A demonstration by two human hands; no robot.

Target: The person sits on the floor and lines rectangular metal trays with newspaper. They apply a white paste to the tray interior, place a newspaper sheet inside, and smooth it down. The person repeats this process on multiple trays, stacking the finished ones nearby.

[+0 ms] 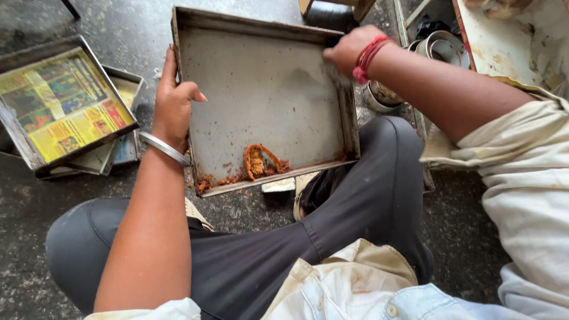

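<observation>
Fingers [178, 95] of my left hand [173, 106] clench the tray [267, 83] rim, right hand [348, 50] grasps the frame's upper-right edge; tilting further, I judge, could spill orange crumbs [258, 166] onto the floor [118, 29].

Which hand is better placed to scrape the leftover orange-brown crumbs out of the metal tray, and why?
Probably the right hand: it is inside the tray near the far right wall and free to sweep toward the crumbs at the near edge. The left hand grips the tray's left rim, steadying it.

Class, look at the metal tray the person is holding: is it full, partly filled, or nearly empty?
Nearly empty. The metal tray shows mostly bare floor; only orange-brown scraps sit along its near edge.
</observation>
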